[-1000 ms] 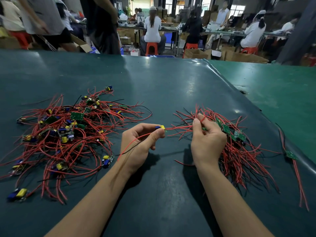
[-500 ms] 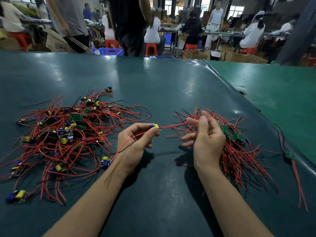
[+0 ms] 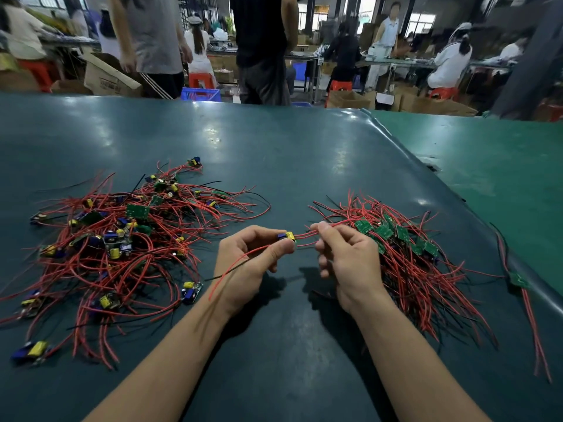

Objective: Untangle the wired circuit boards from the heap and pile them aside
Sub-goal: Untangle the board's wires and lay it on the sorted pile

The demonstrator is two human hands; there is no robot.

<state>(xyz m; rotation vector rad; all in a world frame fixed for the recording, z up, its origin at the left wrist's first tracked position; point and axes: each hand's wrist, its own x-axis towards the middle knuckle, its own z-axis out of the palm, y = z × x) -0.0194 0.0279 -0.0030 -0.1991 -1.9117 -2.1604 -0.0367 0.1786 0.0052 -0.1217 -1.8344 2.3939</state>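
Observation:
A tangled heap (image 3: 122, 248) of small circuit boards with red and black wires lies on the left of the dark green table. A sorted pile (image 3: 408, 254) of boards with wires lies on the right. My left hand (image 3: 253, 263) pinches one small board (image 3: 288, 236) with a yellow part between thumb and fingers, above the table between the two piles. Its red and black wires trail down over my left wrist. My right hand (image 3: 347, 257) pinches the red wires that run from that board toward the sorted pile.
One wired board (image 3: 518, 280) lies apart at the right, on the seam to a lighter green table (image 3: 487, 166). Loose boards (image 3: 192, 292) lie at the heap's edge. Two people (image 3: 262, 47) stand at the far table edge; others sit at benches behind.
My hands have drawn closer together. My right hand has shifted its hold from the sorted pile to the red wires next to the held board. The standing people have moved right.

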